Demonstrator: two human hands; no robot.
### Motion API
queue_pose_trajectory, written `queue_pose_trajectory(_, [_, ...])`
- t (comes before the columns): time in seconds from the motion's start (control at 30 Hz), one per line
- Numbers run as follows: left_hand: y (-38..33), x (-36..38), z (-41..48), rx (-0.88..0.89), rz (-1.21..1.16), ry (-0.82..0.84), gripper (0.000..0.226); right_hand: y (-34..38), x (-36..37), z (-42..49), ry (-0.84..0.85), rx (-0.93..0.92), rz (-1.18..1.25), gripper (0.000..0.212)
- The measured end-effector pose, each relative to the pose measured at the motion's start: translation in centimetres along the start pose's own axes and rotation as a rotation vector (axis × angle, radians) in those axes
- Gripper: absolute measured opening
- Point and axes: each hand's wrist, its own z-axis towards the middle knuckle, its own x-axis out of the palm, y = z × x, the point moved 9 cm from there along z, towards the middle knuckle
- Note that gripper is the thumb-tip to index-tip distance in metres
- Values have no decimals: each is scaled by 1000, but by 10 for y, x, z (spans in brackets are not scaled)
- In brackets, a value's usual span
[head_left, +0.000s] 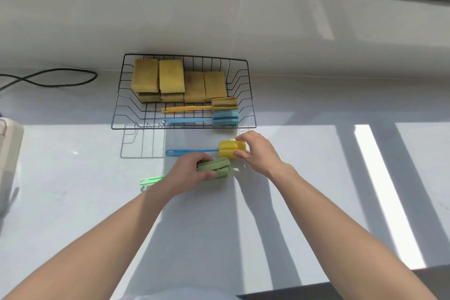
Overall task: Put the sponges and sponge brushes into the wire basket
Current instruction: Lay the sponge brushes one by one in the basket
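A black wire basket (250,95) stands on the white counter. It holds several yellow sponges (170,77), a yellow-handled sponge brush (224,104) and a blue sponge brush (225,118). In front of it, my left hand (186,174) grips the green head of a green sponge brush (215,167); its green handle sticks out left. My right hand (258,153) has fingers closed around the yellow head of a blue-handled sponge brush (227,150) lying on the counter.
A black cable (60,78) loops on the counter at the back left. A pale appliance edge (9,143) sits at the far left. A wall rises behind the basket. The counter's front edge runs along the lower right.
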Motion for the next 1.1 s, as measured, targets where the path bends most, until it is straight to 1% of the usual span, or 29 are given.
queue_pose_trajectory(0.2, [-4,-24,-14,27,-93,24,20,-1,11,10,64,32,-3,45])
queue_pose_trajectory(0.4, [-20,-38,-21,63,-187,54,12,-1,16,11,59,25,-4,46])
queue_pose_trajectory(0.53, [-24,-43,-24,44,-208,54,13,1,19,7,64,10,14,32])
queue_pose_trajectory(0.6, [-23,-45,-25,28,-219,44,19,4,20,4,89,-8,43,24])
queue_pose_trajectory(0.7, [-25,-48,-25,20,-227,42,17,11,19,-2,126,-32,84,18])
queue_pose_trajectory(0.87, [-41,-60,-27,56,-188,37,15,25,-3,-6,129,-65,165,7])
queue_pose_trajectory(0.97, [-55,-72,-28,103,-160,26,12,39,-28,-3,88,-124,154,10])
queue_pose_trajectory(1.1, [-72,-85,-25,137,-116,3,17,55,-66,12,-1,-192,115,16])
